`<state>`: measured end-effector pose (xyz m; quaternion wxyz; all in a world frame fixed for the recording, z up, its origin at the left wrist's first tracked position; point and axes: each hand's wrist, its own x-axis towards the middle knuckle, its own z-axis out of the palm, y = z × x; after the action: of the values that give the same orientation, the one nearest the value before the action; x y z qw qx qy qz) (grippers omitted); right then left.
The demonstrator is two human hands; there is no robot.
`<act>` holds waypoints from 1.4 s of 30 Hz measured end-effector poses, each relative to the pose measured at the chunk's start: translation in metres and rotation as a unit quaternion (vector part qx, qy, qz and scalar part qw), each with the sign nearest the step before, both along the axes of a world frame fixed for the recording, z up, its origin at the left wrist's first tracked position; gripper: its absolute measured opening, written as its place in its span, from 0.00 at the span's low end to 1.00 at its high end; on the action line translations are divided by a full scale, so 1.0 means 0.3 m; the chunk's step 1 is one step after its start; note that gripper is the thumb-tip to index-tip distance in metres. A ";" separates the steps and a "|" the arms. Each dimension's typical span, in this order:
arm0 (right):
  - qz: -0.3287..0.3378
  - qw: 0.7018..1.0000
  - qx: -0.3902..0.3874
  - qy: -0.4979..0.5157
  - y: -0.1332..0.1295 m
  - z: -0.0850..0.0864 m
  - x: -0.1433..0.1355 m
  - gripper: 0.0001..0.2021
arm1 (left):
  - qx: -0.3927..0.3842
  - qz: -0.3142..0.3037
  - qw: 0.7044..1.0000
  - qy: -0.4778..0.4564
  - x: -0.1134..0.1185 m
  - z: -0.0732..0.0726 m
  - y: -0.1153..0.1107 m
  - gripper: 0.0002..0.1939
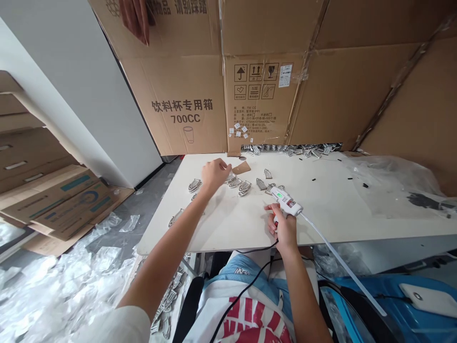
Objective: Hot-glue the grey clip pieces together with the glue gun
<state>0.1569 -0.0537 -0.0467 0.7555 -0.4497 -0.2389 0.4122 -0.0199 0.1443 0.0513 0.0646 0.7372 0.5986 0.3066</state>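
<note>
My right hand [282, 226] is wrapped round the handle of a white glue gun [285, 200], which has a green display and a long glue stick trailing from its rear. The gun's nozzle points up and left, over small metal pieces [261, 184]. Further left, my left hand [215, 173] is above the white table [228, 233], beside a cluster of silver metal pieces [244, 186]. Its fingers are bent together, and whatever they may hold is too small to make out. Just behind the cluster lies a brown cardboard scrap [242, 167].
Cardboard sheets [185, 85] stand behind the table, with many metal pieces [309, 151] along their base. Clear plastic [396, 186] and small black bits lie at the right. A black cable [246, 289] crosses my lap. Plastic bags [71, 290] cover the floor at left.
</note>
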 end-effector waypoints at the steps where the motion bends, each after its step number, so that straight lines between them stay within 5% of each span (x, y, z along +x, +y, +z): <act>1: 0.000 1.000 0.001 0.001 0.000 0.001 -0.001 0.22 | -0.007 0.013 1.000 0.023 -0.053 0.020 0.021 0.13; 7: 0.003 1.000 0.002 0.002 0.000 0.005 -0.005 0.23 | -0.138 0.050 0.967 0.207 -0.380 0.017 0.142 0.30; 11: 0.006 1.000 0.003 -0.003 0.003 0.000 -0.005 0.24 | -0.177 0.041 0.958 0.224 -0.479 -0.039 0.167 0.33; 23: 0.010 1.000 0.009 -0.004 0.002 -0.001 -0.003 0.23 | -0.015 -0.036 0.984 0.175 -0.487 -0.171 0.018 0.20; 37: 0.007 1.000 0.010 -0.010 0.001 0.001 -0.008 0.23 | -0.023 -0.036 0.981 0.187 -0.483 -0.176 0.001 0.21; 42: 0.006 1.000 0.010 -0.015 -0.003 0.006 -0.010 0.22 | -0.050 -0.013 0.992 0.116 -0.491 -0.180 0.010 0.24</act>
<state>0.1540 -0.0544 -0.0449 0.7537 -0.4467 -0.2575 0.4075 -0.1671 0.1474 -0.0026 0.0353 0.7713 0.6069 0.1882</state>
